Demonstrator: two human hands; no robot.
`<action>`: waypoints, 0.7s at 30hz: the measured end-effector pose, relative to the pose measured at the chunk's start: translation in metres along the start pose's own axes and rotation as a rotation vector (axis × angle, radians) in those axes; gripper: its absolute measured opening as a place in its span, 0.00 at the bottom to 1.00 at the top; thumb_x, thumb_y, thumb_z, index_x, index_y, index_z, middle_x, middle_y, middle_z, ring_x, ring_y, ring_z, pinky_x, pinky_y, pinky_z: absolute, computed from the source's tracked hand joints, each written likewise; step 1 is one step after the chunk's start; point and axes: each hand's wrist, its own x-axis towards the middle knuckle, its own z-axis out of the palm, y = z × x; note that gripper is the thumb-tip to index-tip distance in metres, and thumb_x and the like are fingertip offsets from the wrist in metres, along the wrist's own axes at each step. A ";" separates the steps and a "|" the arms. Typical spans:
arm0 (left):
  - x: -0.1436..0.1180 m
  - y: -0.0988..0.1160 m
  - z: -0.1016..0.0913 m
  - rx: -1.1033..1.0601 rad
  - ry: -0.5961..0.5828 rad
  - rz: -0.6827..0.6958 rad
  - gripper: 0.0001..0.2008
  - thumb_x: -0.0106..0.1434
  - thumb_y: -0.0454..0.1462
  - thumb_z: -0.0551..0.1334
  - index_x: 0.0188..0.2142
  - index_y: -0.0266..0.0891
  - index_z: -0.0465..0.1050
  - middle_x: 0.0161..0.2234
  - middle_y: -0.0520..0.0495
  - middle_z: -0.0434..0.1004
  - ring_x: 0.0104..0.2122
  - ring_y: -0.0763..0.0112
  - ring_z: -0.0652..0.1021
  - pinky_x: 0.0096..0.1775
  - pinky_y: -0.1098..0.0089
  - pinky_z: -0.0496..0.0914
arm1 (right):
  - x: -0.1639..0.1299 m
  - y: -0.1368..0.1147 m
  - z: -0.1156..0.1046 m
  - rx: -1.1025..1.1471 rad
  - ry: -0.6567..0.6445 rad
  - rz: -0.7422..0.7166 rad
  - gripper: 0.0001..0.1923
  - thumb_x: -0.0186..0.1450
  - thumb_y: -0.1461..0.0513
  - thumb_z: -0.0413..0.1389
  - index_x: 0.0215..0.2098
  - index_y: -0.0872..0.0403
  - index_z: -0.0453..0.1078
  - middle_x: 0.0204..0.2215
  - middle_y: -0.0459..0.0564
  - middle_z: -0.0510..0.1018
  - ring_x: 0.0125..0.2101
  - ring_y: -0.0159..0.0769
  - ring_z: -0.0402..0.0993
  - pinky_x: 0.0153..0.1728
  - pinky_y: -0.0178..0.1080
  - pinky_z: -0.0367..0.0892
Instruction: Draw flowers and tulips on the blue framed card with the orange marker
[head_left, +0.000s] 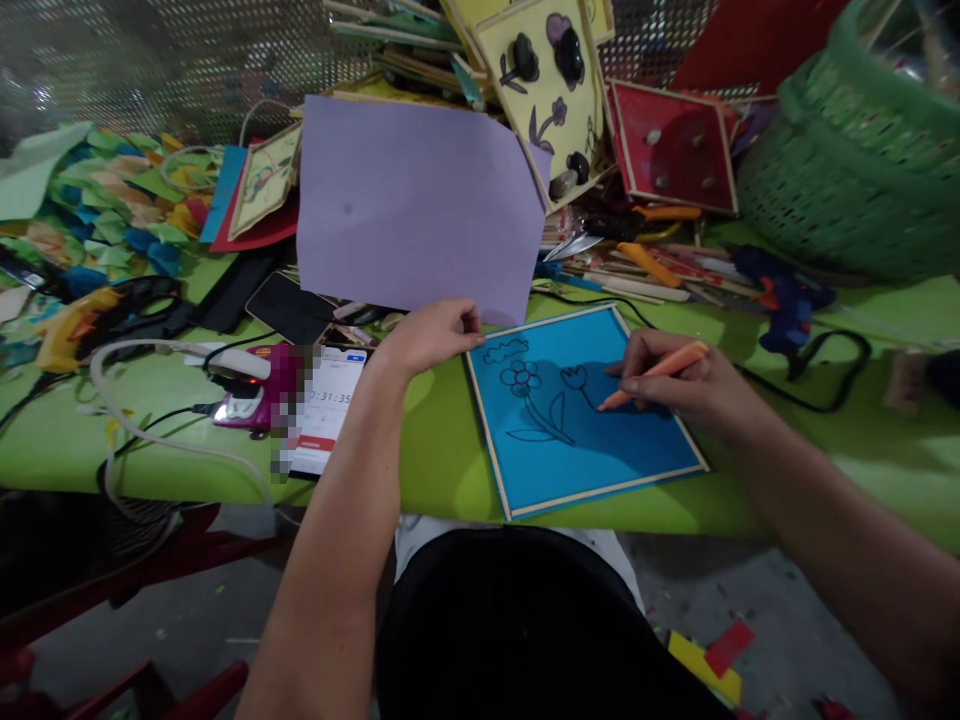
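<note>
Under the right hand (694, 385) lies a blue framed panel (577, 410) flat on the green table (442, 450), near the front edge. Right hand fingers are closed around an orange marker (652, 373), tip down touching the panel just right of the drawn tulip. Left hand (431, 335) sits at the panel's upper-left corner, fingers curled, fingertips pressing the corner or the edge of the purple paper sheet (416, 210); can't tell which, and nothing is visibly held in it.

Progress, judged from the panel: black outline already there, with a cloud at top left, a round flower with stem and two leaves, and a small tulip head right at the marker tip. Tulip has no clear stem yet. Right half and bottom of the panel are bare blue, no colour fill anywhere. So drawing looks partly done, roughly the left-centre part covered.

Left of the left hand: a phone (330, 405) showing a timer, a pink device (251, 395) with cables. Beyond the marker hand: a blue glue gun (784, 290) with a black cord, loose sticks and pens, a green basket (847, 160). Behind the purple sheet, a yellow finished panel (544, 85) and a red one (671, 145) lean in the pile.
</note>
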 end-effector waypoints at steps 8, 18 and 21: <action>0.001 -0.002 0.000 0.001 0.002 0.018 0.08 0.61 0.42 0.64 0.37 0.40 0.73 0.32 0.50 0.77 0.31 0.69 0.73 0.32 0.68 0.58 | 0.000 0.002 0.000 0.034 0.006 -0.013 0.16 0.55 0.50 0.71 0.24 0.48 0.71 0.17 0.43 0.73 0.27 0.43 0.81 0.37 0.45 0.77; 0.001 -0.004 0.001 0.001 -0.002 0.022 0.08 0.62 0.41 0.64 0.37 0.40 0.74 0.35 0.49 0.78 0.33 0.67 0.74 0.33 0.68 0.60 | 0.002 0.005 -0.002 0.052 -0.002 -0.051 0.15 0.55 0.52 0.71 0.23 0.48 0.72 0.15 0.41 0.72 0.23 0.39 0.78 0.41 0.45 0.75; 0.002 -0.004 0.001 -0.006 -0.007 0.024 0.08 0.62 0.41 0.64 0.37 0.40 0.74 0.33 0.49 0.77 0.32 0.68 0.73 0.33 0.68 0.59 | 0.003 0.003 0.001 0.108 0.093 -0.046 0.16 0.54 0.51 0.71 0.25 0.49 0.71 0.17 0.42 0.73 0.21 0.36 0.74 0.32 0.41 0.73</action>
